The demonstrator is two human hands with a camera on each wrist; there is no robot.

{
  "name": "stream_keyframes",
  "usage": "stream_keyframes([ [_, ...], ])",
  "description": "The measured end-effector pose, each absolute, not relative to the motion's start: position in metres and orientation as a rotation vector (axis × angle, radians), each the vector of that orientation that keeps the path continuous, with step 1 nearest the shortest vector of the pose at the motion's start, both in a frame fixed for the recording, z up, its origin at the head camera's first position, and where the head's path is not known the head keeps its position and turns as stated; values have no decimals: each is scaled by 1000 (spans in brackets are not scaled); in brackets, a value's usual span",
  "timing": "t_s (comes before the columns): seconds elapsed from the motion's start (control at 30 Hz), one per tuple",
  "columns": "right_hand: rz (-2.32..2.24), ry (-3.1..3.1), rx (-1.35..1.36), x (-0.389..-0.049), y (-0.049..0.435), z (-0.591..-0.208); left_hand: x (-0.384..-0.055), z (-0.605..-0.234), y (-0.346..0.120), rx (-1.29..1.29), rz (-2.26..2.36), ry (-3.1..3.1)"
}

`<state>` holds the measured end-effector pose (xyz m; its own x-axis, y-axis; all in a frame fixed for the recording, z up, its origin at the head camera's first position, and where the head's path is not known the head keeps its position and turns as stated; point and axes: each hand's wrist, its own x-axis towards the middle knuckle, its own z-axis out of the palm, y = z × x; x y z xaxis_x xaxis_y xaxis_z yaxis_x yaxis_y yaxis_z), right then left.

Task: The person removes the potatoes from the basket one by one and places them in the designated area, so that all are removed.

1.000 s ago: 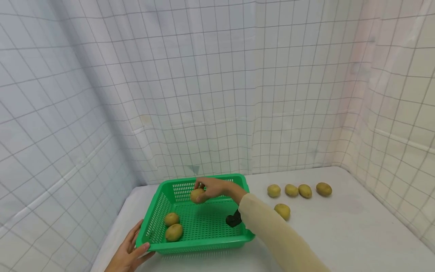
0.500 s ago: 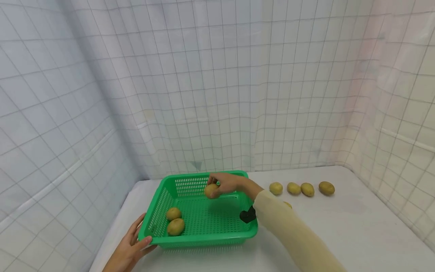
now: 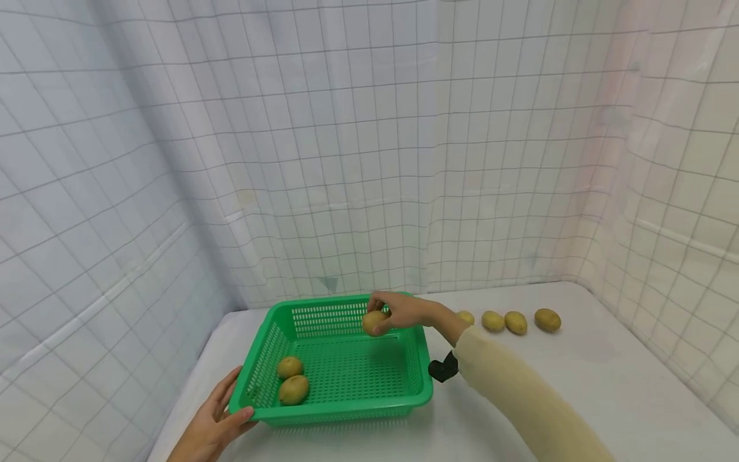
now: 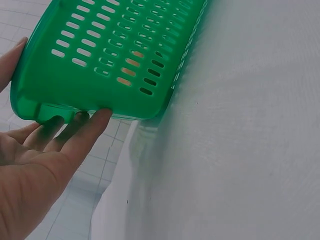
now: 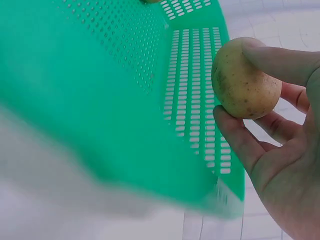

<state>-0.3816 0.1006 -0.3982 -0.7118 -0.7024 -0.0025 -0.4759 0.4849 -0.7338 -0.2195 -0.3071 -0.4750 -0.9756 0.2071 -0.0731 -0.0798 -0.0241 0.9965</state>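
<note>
Gridded, rippled white sheeting (image 3: 346, 160) hangs behind. One smooth, speckled oval potato (image 3: 373, 323) sits pinched in the bent right hand (image 3: 404, 310) over the slotted plastic basket (image 3: 346, 405), toward two o'clock; the left hand (image 3: 208, 423) grips its eight-o'clock corner.

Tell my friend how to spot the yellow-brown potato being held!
Find the green plastic basket with slotted walls on the white tabletop. Near its far right corner is a cream-sleeved right hand. It grips a rounded yellow-brown potato, the only one held; the other visible potatoes lie in the basket or on the tabletop.
</note>
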Motion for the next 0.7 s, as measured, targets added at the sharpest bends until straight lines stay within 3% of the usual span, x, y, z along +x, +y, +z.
stream_keyframes([
  [0.7,-1071,2513,-1007,-373,152,-393,-223,-481,-310,163,2140,1979],
])
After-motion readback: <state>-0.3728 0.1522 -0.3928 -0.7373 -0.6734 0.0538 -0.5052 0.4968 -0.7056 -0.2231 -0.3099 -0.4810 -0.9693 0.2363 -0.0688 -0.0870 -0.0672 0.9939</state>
